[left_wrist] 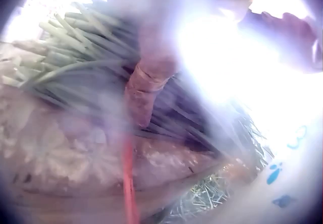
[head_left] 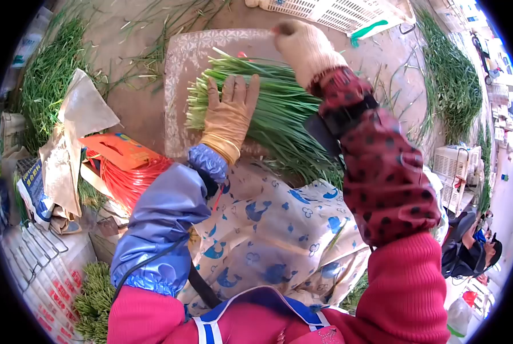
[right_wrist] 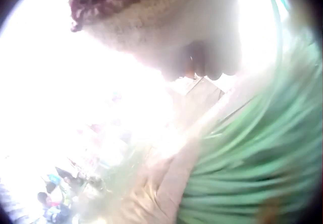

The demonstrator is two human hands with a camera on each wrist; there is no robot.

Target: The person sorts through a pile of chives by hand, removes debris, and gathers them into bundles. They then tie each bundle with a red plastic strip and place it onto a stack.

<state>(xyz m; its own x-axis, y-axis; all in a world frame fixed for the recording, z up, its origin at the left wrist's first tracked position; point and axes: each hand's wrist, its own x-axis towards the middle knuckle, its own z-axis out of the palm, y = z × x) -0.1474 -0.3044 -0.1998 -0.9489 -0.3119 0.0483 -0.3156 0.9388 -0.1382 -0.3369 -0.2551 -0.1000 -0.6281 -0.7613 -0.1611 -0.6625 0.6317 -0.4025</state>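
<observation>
A thick bunch of garlic chives (head_left: 279,109) lies across a worn board, its pale cut ends to the left. My left hand (head_left: 227,114), in a tan rubber glove, rests on the bunch near those ends with fingers extended. A red strand (left_wrist: 129,183) runs from the bunch near that hand's finger in the left wrist view. My right hand (head_left: 305,49), in a cream knit glove, is raised at the far side of the bunch. Its fingers look curled in the glare-washed right wrist view; I cannot tell whether they hold anything.
The board (head_left: 179,74) has a patterned border. At the left lie a bundle of red strands (head_left: 127,180) and an orange packet (head_left: 121,150). Loose greens (head_left: 55,74) heap at both sides. A white crate (head_left: 336,14) stands beyond the board; a whale-print cloth (head_left: 262,229) covers my lap.
</observation>
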